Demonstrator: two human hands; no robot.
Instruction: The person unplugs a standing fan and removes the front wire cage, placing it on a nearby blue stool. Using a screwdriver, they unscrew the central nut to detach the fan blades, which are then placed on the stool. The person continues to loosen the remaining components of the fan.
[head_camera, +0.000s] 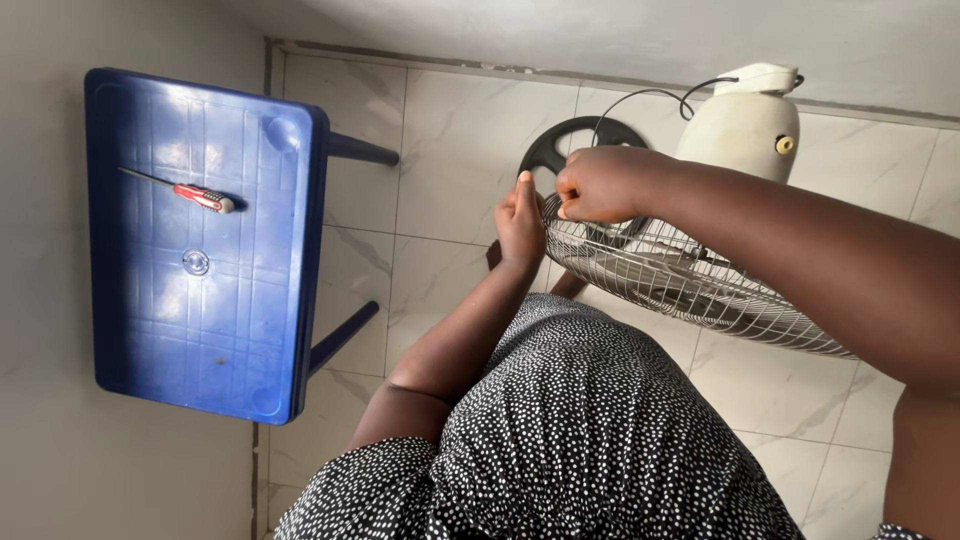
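Observation:
A round metal wire fan grille (700, 290) lies in front of my lap, above the tiled floor. My left hand (520, 228) grips the grille's near rim, thumb pointing up. My right hand (600, 185) is curled into a fist on the same rim just beside it, its fingertips pinching the edge wires. The two hands almost touch. Behind the grille stands the fan's white motor housing (745, 130) with a black cable (640, 98) looping from it. Part of a black ring-shaped base (560, 140) shows behind my hands.
A blue plastic table (160, 330) stands at the left against the wall. On it lie a red-handled screwdriver (203, 197) and a small clear round cap (196, 262). My black dotted dress (590, 430) fills the lower middle. White floor tiles (450, 160) lie between table and fan.

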